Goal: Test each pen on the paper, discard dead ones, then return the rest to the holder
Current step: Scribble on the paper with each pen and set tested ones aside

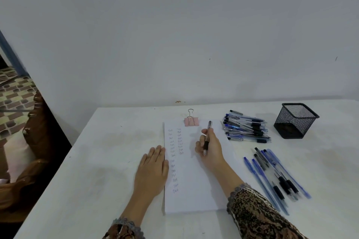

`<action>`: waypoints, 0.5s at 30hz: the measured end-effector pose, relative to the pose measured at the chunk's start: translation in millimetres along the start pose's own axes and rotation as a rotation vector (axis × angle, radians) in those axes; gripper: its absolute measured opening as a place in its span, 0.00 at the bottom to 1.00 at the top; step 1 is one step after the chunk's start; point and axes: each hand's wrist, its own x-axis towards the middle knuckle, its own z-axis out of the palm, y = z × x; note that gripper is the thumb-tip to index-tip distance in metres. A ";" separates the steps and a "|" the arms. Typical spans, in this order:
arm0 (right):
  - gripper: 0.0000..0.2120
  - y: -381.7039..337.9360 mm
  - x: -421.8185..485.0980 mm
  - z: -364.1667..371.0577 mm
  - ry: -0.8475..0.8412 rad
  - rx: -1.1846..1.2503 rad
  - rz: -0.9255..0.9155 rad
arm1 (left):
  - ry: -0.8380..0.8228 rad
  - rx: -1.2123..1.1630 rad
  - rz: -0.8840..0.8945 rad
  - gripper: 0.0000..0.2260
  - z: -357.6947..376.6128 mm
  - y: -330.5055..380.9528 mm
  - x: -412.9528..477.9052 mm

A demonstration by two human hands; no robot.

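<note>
A white sheet of paper lies in the middle of the table, with two columns of small handwritten words on its left part. My right hand grips a clear pen with a black grip over the paper's upper right part, tip pointing down toward me. My left hand lies flat on the table, fingers straight, touching the paper's left edge. A pile of several pens sits right of the paper's top. Several more pens lie in a second group at the lower right. The black mesh holder stands at the far right.
A pink binder clip holds the paper's top edge. The white table runs against a plain wall at the back. Its left edge drops off beside a brown wooden piece of furniture.
</note>
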 end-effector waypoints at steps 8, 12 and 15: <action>0.13 -5.8 -14.8 -5.3 0.055 -0.366 0.033 | -0.009 -0.001 -0.004 0.42 0.1 -0.8 -0.1; 0.12 -19.1 -29.9 -8.9 0.043 -0.589 -0.044 | -0.022 -0.006 -0.002 0.43 -0.1 -1.0 -0.6; 0.10 -47.2 -40.7 -18.0 0.054 -0.924 -0.137 | -0.016 0.005 0.002 0.43 0.5 -1.7 0.5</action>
